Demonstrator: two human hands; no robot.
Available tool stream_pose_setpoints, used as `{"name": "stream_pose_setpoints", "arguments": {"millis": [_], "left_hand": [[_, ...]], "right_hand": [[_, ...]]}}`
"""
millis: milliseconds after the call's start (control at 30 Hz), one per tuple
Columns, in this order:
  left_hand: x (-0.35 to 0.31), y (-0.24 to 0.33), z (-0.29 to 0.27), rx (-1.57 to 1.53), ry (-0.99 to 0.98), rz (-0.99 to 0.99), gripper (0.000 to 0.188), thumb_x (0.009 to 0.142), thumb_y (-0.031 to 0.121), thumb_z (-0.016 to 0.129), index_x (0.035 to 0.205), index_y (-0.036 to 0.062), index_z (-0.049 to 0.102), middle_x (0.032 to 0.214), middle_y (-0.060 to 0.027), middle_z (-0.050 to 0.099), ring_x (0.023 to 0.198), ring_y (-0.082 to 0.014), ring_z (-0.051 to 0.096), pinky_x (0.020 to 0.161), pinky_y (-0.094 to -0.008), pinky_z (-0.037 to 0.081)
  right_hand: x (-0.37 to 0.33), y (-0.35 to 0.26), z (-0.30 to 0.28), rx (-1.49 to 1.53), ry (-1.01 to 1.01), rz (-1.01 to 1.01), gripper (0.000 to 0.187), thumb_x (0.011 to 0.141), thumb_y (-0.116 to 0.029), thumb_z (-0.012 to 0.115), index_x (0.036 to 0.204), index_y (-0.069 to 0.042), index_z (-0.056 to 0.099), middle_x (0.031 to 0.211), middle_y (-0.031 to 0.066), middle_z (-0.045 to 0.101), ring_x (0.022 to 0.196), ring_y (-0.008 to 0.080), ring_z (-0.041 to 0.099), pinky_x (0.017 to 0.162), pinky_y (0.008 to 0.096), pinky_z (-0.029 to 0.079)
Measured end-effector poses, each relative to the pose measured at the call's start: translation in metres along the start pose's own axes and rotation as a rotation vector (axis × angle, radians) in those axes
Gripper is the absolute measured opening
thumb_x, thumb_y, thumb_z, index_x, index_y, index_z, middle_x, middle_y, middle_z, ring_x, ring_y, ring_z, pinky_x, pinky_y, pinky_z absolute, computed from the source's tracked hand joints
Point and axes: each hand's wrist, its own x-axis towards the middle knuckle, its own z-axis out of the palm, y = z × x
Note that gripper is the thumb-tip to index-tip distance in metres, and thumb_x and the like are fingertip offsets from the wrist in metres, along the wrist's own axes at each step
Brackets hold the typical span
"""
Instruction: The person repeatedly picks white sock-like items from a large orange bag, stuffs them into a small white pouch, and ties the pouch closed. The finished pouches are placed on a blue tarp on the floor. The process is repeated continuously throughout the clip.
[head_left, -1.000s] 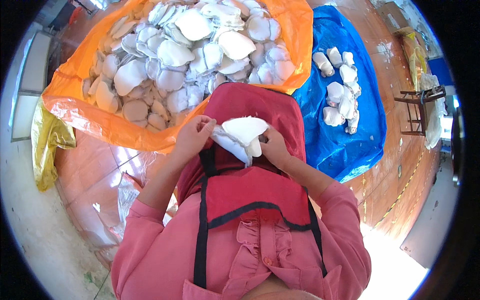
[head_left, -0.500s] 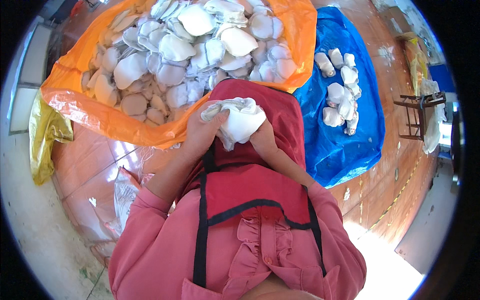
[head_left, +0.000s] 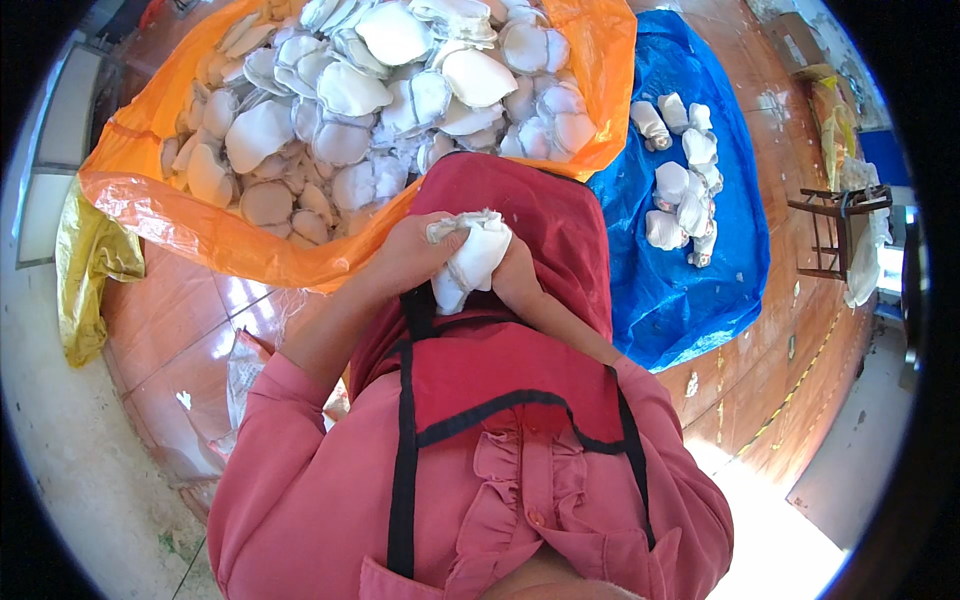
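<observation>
Over my lap, a white padded cloth piece [head_left: 474, 262] with fuzzy greyish edges is folded into a narrow bundle between my hands. My left hand [head_left: 416, 250] is closed on its left side, the thumb lying over the fold. Around its right side my right hand [head_left: 516, 277] is closed, its fingers partly hidden behind the piece. Just beyond, an orange plastic sheet [head_left: 215, 246] bears a big heap of similar rounded white pads [head_left: 352, 90]. To the right, several rolled white bundles [head_left: 698, 150] lie on a blue plastic sheet [head_left: 660, 315].
A red apron [head_left: 545, 215] covers my lap. On the right a dark wooden stool [head_left: 838, 232] stands on the tiled floor [head_left: 165, 330]. A yellow plastic bag [head_left: 85, 270] lies at the left wall, and a crumpled white sack [head_left: 243, 375] is by my left elbow.
The white padded piece was wider and rounder; now it is folded tighter and narrower. Both hands have drawn slightly closer around it.
</observation>
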Motion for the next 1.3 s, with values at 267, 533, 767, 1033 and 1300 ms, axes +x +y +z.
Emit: {"name": "stream_pose_setpoints", "arguments": {"millis": [267, 533, 767, 1033, 1300], "left_hand": [[0.021, -0.056, 0.004, -0.168, 0.454, -0.095, 0.037, 0.095, 0.038, 0.059, 0.091, 0.0037, 0.072, 0.079, -0.0137, 0.069, 0.075, -0.0254, 0.066, 0.069, -0.0377, 0.05], [0.005, -0.015, -0.026, 0.486, 0.74, 0.261, 0.034, 0.086, 0.037, 0.067, 0.089, 0.003, 0.067, 0.085, -0.0115, 0.066, 0.083, -0.0294, 0.064, 0.073, -0.04, 0.049], [-0.002, 0.04, 0.0, 1.006, 0.232, 0.401, 0.023, 0.087, 0.03, 0.064, 0.088, 0.0076, 0.059, 0.089, -0.0111, 0.059, 0.087, -0.0317, 0.06, 0.073, -0.0441, 0.049], [0.009, -0.011, 0.0, 0.778, 0.287, 0.35, 0.022, 0.089, 0.025, 0.062, 0.081, 0.0048, 0.059, 0.08, -0.0143, 0.058, 0.08, -0.0367, 0.059, 0.069, -0.0474, 0.047], [0.019, -0.04, -0.007, 0.631, 0.248, 0.064, 0.035, 0.09, 0.034, 0.062, 0.075, 0.0016, 0.06, 0.078, -0.0173, 0.062, 0.077, -0.0365, 0.062, 0.068, -0.0464, 0.047]], "right_hand": [[0.003, -0.026, 0.008, -0.386, 0.072, -0.188, 0.023, 0.073, -0.005, 0.067, 0.096, -0.003, 0.069, 0.095, 0.0131, 0.063, 0.089, 0.031, 0.063, 0.08, 0.0356, 0.05], [0.004, -0.034, 0.0, -0.532, -0.013, -0.177, 0.028, 0.073, -0.01, 0.066, 0.1, -0.006, 0.07, 0.095, 0.0122, 0.063, 0.09, 0.0321, 0.062, 0.079, 0.0377, 0.051], [0.011, -0.032, 0.017, -0.633, -0.078, -0.137, 0.022, 0.071, -0.015, 0.068, 0.09, -0.005, 0.07, 0.088, 0.0133, 0.061, 0.084, 0.0345, 0.061, 0.075, 0.044, 0.05], [0.011, -0.02, 0.021, -0.603, -0.022, -0.339, 0.023, 0.068, -0.014, 0.072, 0.088, -0.005, 0.069, 0.094, 0.0121, 0.062, 0.092, 0.0314, 0.059, 0.08, 0.0401, 0.049], [0.012, -0.016, 0.019, -0.647, 0.01, -0.596, 0.024, 0.064, -0.013, 0.076, 0.083, -0.004, 0.065, 0.099, 0.0094, 0.059, 0.094, 0.0301, 0.056, 0.083, 0.0401, 0.046]]}}
